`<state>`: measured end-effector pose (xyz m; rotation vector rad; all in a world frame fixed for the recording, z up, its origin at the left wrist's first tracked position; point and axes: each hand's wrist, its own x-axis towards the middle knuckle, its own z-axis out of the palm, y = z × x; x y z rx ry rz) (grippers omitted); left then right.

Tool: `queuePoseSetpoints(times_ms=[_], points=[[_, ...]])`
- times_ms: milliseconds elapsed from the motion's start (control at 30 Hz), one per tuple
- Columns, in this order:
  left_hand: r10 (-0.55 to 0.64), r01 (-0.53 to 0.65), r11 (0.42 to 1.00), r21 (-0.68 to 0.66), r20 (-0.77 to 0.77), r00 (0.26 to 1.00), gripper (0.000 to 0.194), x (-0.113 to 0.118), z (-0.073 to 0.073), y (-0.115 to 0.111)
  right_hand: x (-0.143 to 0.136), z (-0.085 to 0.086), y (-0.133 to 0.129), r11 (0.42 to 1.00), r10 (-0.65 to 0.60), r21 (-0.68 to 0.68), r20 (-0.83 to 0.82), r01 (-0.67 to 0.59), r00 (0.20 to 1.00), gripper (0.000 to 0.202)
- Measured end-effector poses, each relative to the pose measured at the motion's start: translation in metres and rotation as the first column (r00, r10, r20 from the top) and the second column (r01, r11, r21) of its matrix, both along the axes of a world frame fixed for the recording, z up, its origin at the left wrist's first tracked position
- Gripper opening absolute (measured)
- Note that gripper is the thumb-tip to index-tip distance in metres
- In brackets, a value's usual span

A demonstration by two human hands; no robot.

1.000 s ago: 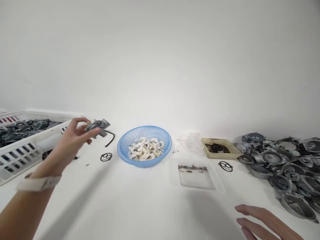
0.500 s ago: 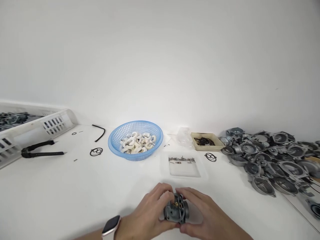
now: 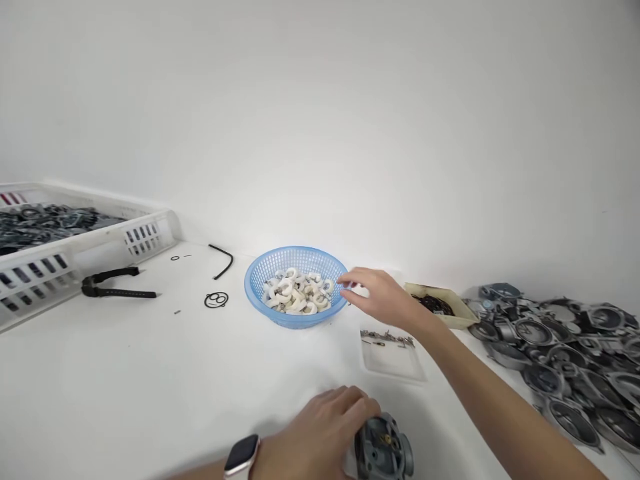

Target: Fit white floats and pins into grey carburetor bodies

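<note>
1. Fingertips [image 3: 346, 283] of the right hand [image 3: 380, 293] were loosely spread, holding nothing, poised right at the right-hand rim of the blue basket [image 3: 255, 283] in the middle of the frame.
2. White curved pieces [image 3: 296, 293] lay heaped inside that basket, just to the left of those fingertips; touching or a hair apart, I couldn't tell.
3. Down at the bottom centre, the left hand [image 3: 320, 433], smartwatch [image 3: 241, 457] on its wrist, was curled onto a grey metal body [image 3: 384, 448], steadying it against the white table [image 3: 150, 387]. The fingers lay over its left side, and its round open face looked up toward the camera.
4. So the heap lay up and to the left of the metal body, and the right hand was far the nearer hand to it; the left was well apart, low in the frame.
5. Between the two hands sat a clear shallow tray [image 3: 393, 353] with small pins along its far edge.
6. Behind the right wrist, a beige dish [image 3: 457, 313] of dark rings; along the right edge, a pile of grey cast covers [image 3: 560, 347].
7. Upper left, a white crate [image 3: 75, 257] of dark parts; near it a black tool [image 3: 115, 285], a bent black rod [image 3: 223, 260] and a black gasket [image 3: 216, 300] lay loose.
</note>
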<state>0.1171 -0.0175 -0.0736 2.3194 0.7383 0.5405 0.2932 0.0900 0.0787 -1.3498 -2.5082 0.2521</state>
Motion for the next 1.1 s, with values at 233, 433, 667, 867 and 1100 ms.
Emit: queuePoseSetpoints(times_ms=[233,433,667,867,1100], points=[[-0.026,0.027,0.998,-0.052,0.019,0.999,0.088,-0.015,0.014,0.009,-0.112,-0.028,0.078,0.978,0.066,-0.209,0.302,-0.002,0.951,0.028],[0.002,0.005,0.996,-0.084,0.075,0.997,0.105,-0.02,0.033,0.011,-0.119,-0.027,0.073,0.969,0.041,-0.246,0.257,0.024,0.966,0.031],[-0.095,0.098,0.989,-0.115,0.026,0.995,0.103,-0.017,0.021,0.008,-0.019,0.005,-0.018,0.955,0.118,-0.271,-0.017,-0.119,0.993,0.032],[-0.069,0.07,0.996,-0.054,0.018,0.997,0.084,-0.015,0.019,0.007,0.055,-0.032,-0.115,0.84,-0.011,-0.521,-0.295,-0.151,0.955,0.032],[-0.057,0.056,0.998,-0.029,-0.051,0.997,0.066,-0.011,0.021,0.007,0.069,-0.068,-0.135,0.768,-0.194,-0.623,-0.445,-0.147,0.875,0.036]])
